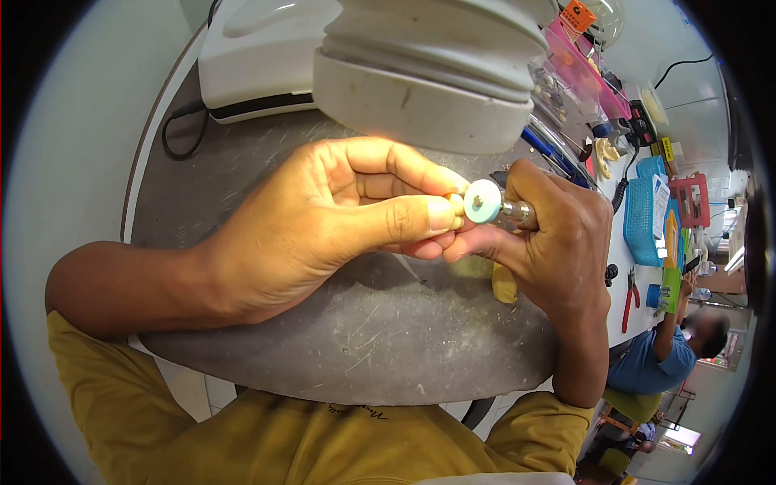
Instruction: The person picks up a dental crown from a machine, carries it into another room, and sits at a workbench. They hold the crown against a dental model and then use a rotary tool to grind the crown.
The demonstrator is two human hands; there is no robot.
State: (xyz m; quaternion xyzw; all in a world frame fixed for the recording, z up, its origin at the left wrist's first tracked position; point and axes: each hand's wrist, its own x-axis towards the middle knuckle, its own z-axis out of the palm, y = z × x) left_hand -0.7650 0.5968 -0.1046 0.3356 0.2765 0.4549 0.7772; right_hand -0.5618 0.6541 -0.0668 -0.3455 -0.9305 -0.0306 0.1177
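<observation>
My left hand [331, 210] pinches a small tooth-coloured dental piece [457, 212] between thumb and fingertips, which cover most of it. Wrapped in my right hand [562, 222] is a rotary handpiece [520, 213] with a metal nose. A pale green polishing wheel [483, 200] sits on its end, right at the dental piece. The two hands meet over the grey worktop [356, 339], with fingertips close together. Below my right hand, a yellowish piece [504, 284] lies on the worktop.
A wide white hose nozzle [420, 97] hangs just beyond my hands. Behind it stands a white machine [259, 61]. To the right are pens [543, 145], a dental model [605, 157], a blue basket [641, 218] and red-handled pliers [628, 303]. Another person [653, 360] sits farther right.
</observation>
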